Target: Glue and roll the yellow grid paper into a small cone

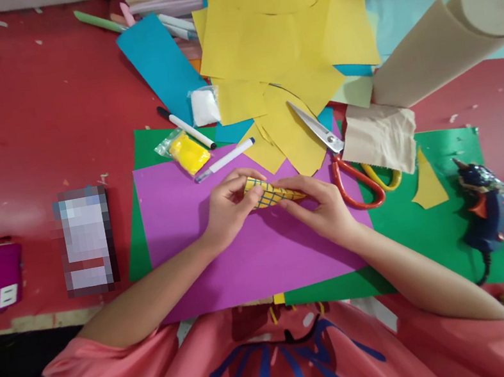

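A small yellow paper piece with a blue grid drawn on it is rolled or folded between both my hands, above a purple sheet. My left hand pinches its left end with fingers curled round it. My right hand holds its right end, fingers closed over the paper. The purple sheet lies on green paper on the red table.
Scissors with red and yellow handles lie right of my hands. A blue glue gun rests at the right. Yellow paper sheets, a blue sheet, two markers, a yellow clay packet and a beige paper roll lie behind.
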Demonstrator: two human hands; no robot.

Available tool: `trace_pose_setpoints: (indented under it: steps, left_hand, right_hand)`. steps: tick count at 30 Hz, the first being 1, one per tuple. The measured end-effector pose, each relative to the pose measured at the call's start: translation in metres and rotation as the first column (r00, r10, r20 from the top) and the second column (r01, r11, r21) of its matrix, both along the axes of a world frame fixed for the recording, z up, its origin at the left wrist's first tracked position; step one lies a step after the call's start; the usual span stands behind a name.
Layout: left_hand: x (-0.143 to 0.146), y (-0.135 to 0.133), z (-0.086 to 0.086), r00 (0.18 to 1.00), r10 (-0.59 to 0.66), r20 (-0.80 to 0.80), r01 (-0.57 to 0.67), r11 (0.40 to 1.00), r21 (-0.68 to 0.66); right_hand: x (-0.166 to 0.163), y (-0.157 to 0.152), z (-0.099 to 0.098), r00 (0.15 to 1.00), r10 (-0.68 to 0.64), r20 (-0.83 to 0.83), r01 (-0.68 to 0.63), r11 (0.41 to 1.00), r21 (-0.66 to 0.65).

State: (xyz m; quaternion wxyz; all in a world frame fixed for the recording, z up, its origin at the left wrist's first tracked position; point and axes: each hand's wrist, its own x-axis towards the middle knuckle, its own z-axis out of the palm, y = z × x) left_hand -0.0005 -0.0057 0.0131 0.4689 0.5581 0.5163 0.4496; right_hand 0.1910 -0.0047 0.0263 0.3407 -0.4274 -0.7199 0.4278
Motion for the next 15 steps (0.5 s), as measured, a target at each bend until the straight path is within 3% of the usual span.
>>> trace_pose_setpoints:
  steps: [7,15]
  left_hand:
    - [0.0006,0.0012,0.0016,0.999,-0.025,0.039,0.026,0.999,-0.047]
    - [0.0006,0.0018,0.0013,0.994,-0.055,0.094,0.064,0.993,-0.097]
  right_hand:
    - [0.0010,0.0010,-0.0001,1.000,0.012,-0.009,-0.012,0.999,-0.033]
    - [0.0007,0.0024,-0.0006,0.999,0.036,-0.006,-0.035,0.997,0.071]
